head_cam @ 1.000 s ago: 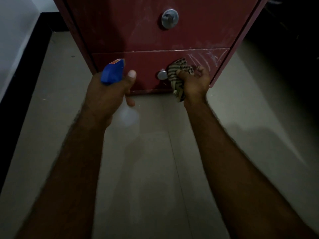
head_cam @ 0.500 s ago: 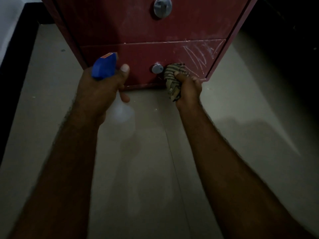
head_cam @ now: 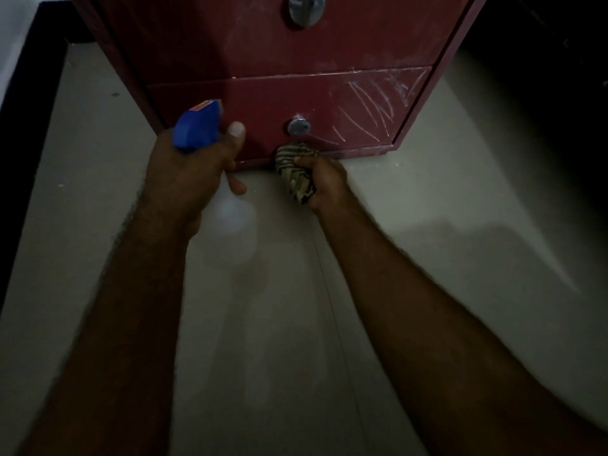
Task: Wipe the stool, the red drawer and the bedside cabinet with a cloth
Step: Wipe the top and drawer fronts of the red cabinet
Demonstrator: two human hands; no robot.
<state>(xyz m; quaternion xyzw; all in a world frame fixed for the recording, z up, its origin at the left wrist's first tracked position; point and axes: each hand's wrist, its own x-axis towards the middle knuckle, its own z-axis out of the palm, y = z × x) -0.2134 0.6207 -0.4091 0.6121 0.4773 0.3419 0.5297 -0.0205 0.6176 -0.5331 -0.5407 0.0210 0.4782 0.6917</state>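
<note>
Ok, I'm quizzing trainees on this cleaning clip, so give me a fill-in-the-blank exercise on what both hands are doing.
The left hand grips a spray bottle with a ____ head.
The right hand grips a striped ____.
It sits just below the red drawer's round ____.
Missing: blue; cloth; knob.

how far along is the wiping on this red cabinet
Done, apparently: wipe streaks cross the right side of the lower drawer. In hand: the right hand holds the striped cloth against its bottom edge, while the left hand grips the spray bottle. Left: the upper drawer front looks smudged and dusty; the stool is out of view, so unknown.
</note>
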